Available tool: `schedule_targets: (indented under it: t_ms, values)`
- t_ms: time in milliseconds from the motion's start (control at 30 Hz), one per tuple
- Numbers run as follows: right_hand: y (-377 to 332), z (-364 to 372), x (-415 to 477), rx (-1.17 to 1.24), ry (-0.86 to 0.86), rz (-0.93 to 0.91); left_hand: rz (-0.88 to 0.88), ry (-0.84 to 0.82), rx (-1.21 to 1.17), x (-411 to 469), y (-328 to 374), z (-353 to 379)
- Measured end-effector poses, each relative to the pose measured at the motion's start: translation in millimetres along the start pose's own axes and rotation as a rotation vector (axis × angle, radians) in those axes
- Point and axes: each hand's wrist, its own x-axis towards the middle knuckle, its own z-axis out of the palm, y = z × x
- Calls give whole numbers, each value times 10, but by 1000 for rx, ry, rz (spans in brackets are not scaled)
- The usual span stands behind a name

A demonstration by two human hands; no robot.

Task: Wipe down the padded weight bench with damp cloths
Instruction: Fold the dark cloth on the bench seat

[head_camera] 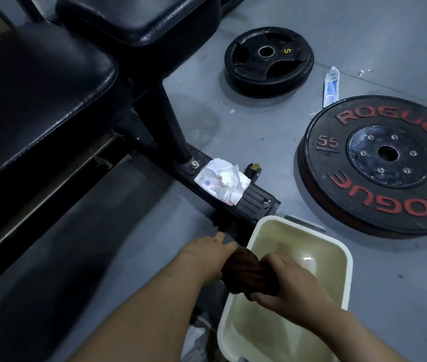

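1. My left hand [204, 259] and right hand [289, 283] gripped the twisted brown cloth [246, 270], fingers curled round its ends
2. It was over the cream basin [349, 259], near the padded bench [37, 95]

We see the bench pad [37, 95] covered in black leather-like vinyl, glossy and finely creased, on a frame [170, 126] of black painted metal with a shiny metal bolt [195, 164]. The cloth [246, 273] looks like dark brown fabric, the tub [285, 236] smooth cream plastic, and the big plate [337, 184] matt black rubber.
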Motion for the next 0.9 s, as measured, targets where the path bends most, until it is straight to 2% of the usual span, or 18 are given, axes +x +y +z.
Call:
schedule_targets:
  t_ms: [133, 300, 567, 700, 900]
  values:
    - [-22, 66, 81, 10, -7, 22, 10, -42, -40, 24, -20, 7]
    - [-79, 75, 70, 38, -2, 47, -10, -40, 58, -23, -37, 59]
    - [-159, -301, -63, 68, 91, -86, 47, 145, 64, -342, -229, -177]
    - [-299, -617, -84, 47, 126, -190, 74, 309, 47, -619, -299, -425]
    - [-706, -1232, -134, 63, 265, -371, 51, 524, 30, -1300, -297, -888]
